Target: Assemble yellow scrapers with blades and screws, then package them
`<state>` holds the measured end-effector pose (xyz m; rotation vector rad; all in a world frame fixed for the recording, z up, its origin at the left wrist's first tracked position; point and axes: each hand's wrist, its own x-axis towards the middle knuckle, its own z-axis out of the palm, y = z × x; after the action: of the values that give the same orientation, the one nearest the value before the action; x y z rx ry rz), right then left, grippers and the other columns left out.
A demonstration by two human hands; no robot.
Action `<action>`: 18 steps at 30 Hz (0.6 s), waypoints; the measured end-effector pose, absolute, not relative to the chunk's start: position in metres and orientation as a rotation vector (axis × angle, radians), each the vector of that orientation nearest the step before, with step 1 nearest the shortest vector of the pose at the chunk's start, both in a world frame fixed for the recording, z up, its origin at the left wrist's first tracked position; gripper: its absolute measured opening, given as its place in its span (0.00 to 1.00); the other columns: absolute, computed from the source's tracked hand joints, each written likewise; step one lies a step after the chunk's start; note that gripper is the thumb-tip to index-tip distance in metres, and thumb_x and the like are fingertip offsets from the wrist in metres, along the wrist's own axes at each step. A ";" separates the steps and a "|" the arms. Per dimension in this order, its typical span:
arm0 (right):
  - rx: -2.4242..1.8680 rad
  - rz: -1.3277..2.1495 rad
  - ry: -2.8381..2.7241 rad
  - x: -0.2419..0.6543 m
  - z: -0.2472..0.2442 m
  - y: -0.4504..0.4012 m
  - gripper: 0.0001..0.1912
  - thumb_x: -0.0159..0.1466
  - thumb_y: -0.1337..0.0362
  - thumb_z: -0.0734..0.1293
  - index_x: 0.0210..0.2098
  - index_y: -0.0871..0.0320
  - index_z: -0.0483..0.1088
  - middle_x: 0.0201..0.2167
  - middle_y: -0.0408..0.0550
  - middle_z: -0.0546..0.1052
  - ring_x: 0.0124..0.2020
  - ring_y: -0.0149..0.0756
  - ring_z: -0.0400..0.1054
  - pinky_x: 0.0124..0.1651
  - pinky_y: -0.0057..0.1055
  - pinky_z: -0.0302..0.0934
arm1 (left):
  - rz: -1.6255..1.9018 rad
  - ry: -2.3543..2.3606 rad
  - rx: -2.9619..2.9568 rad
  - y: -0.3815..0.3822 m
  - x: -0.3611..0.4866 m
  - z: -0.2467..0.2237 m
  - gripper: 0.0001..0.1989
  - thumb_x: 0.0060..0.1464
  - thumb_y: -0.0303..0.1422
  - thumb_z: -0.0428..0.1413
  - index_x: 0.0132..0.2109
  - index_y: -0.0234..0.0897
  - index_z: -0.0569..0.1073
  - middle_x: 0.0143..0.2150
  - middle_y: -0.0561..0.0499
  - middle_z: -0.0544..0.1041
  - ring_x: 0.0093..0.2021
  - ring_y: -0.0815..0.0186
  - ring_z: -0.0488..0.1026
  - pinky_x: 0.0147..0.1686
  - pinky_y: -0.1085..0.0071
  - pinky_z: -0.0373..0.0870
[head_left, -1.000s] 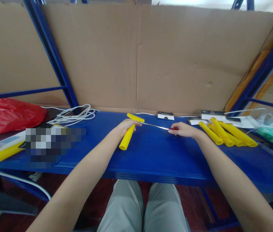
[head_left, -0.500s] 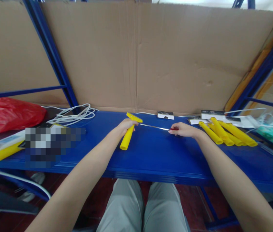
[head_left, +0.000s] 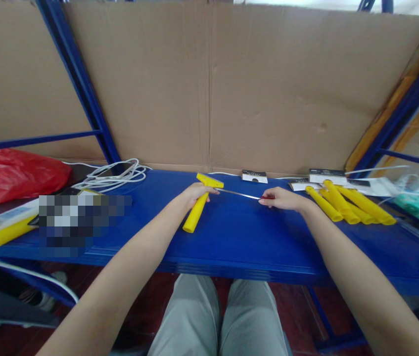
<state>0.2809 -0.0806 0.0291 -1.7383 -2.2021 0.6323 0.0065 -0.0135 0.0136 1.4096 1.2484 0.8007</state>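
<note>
My left hand (head_left: 195, 193) is closed around a yellow T-shaped scraper handle (head_left: 196, 215), just below its crosspiece. The tube end of that handle points toward me and down to the left. My right hand (head_left: 279, 199) grips the red end of a screwdriver (head_left: 239, 193), and most of the red grip is hidden by the fingers. Its thin metal shaft runs left to the crosspiece, near my left fingertips. Whether the tip sits in a screw cannot be made out. Both hands are just above the blue table (head_left: 239, 237).
Several yellow tubular handles (head_left: 343, 205) lie at the right, beside black-and-white cards (head_left: 327, 175). Another small card (head_left: 254, 176) lies near the cardboard wall (head_left: 209, 89). At the left are a coiled white cable (head_left: 123, 173), a red plastic bag (head_left: 16, 175) and a blurred-out patch.
The scraper handle's crosspiece has shifted slightly right and tilted, nearer to my right hand. Less of the screwdriver shaft shows between the hands. My right hand has stayed in about the same place.
</note>
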 end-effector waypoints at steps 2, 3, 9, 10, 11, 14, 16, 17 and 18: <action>-1.736 0.625 -2.203 0.281 0.029 -0.080 0.23 0.52 0.44 0.63 0.28 0.60 0.69 0.22 0.47 0.72 0.24 0.33 0.64 0.27 0.29 0.58 | 0.807 1.266 1.412 -0.013 0.007 0.013 0.13 0.39 0.26 0.61 0.37 0.28 0.74 0.24 0.51 0.73 0.17 0.75 0.62 0.18 0.75 0.59; -1.737 0.621 -2.206 0.281 0.028 -0.080 0.23 0.52 0.44 0.63 0.27 0.60 0.69 0.22 0.47 0.72 0.24 0.33 0.64 0.27 0.29 0.58 | 0.808 1.271 1.414 -0.012 0.008 0.013 0.13 0.39 0.26 0.62 0.36 0.28 0.74 0.24 0.51 0.73 0.17 0.75 0.62 0.19 0.75 0.59; -1.761 0.622 -2.223 0.279 0.028 -0.079 0.23 0.52 0.43 0.62 0.28 0.59 0.69 0.22 0.47 0.72 0.24 0.33 0.64 0.27 0.29 0.58 | 0.780 1.359 1.463 -0.007 0.006 0.008 0.13 0.41 0.30 0.62 0.37 0.30 0.75 0.20 0.51 0.71 0.18 0.70 0.66 0.19 0.73 0.61; -1.764 0.623 -2.223 0.278 0.028 -0.079 0.23 0.53 0.44 0.62 0.28 0.59 0.69 0.22 0.47 0.72 0.24 0.33 0.64 0.28 0.29 0.58 | 0.779 1.370 1.460 -0.006 0.005 0.007 0.13 0.41 0.31 0.62 0.37 0.30 0.75 0.19 0.51 0.71 0.18 0.70 0.66 0.19 0.73 0.61; -1.764 0.626 -2.225 0.278 0.028 -0.079 0.23 0.53 0.44 0.62 0.28 0.59 0.69 0.22 0.47 0.72 0.24 0.33 0.64 0.28 0.29 0.58 | 0.780 1.377 1.456 -0.005 0.005 0.007 0.13 0.41 0.31 0.62 0.37 0.30 0.75 0.19 0.51 0.71 0.18 0.70 0.66 0.19 0.73 0.61; -1.766 0.614 -2.224 0.278 0.029 -0.080 0.21 0.54 0.47 0.62 0.28 0.60 0.68 0.22 0.47 0.72 0.24 0.33 0.64 0.28 0.29 0.58 | 0.803 1.373 1.439 -0.004 0.004 0.006 0.13 0.40 0.30 0.62 0.36 0.30 0.74 0.18 0.53 0.70 0.17 0.71 0.65 0.19 0.74 0.60; -1.775 0.575 -2.235 0.280 0.030 -0.081 0.18 0.55 0.49 0.62 0.29 0.60 0.69 0.23 0.47 0.72 0.24 0.33 0.65 0.29 0.29 0.58 | 0.825 1.346 1.424 -0.003 0.004 0.007 0.13 0.39 0.28 0.62 0.35 0.30 0.73 0.18 0.54 0.69 0.16 0.72 0.64 0.18 0.74 0.59; -1.783 0.545 -2.248 0.281 0.031 -0.082 0.17 0.56 0.50 0.62 0.29 0.60 0.69 0.23 0.47 0.72 0.25 0.34 0.65 0.29 0.29 0.58 | 0.833 1.336 1.416 -0.003 0.004 0.007 0.12 0.39 0.28 0.62 0.35 0.30 0.73 0.18 0.54 0.69 0.16 0.73 0.63 0.18 0.75 0.58; -1.792 0.511 -2.264 0.282 0.033 -0.082 0.16 0.56 0.52 0.62 0.29 0.60 0.69 0.24 0.48 0.73 0.26 0.35 0.65 0.29 0.30 0.58 | 0.842 1.333 1.409 -0.004 0.004 0.007 0.12 0.39 0.27 0.62 0.35 0.30 0.72 0.18 0.55 0.68 0.15 0.74 0.62 0.18 0.75 0.58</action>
<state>0.2821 -0.0825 0.0325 -1.7920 -2.2640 0.5108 0.0040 -0.0036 0.0071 1.4088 1.3332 0.8419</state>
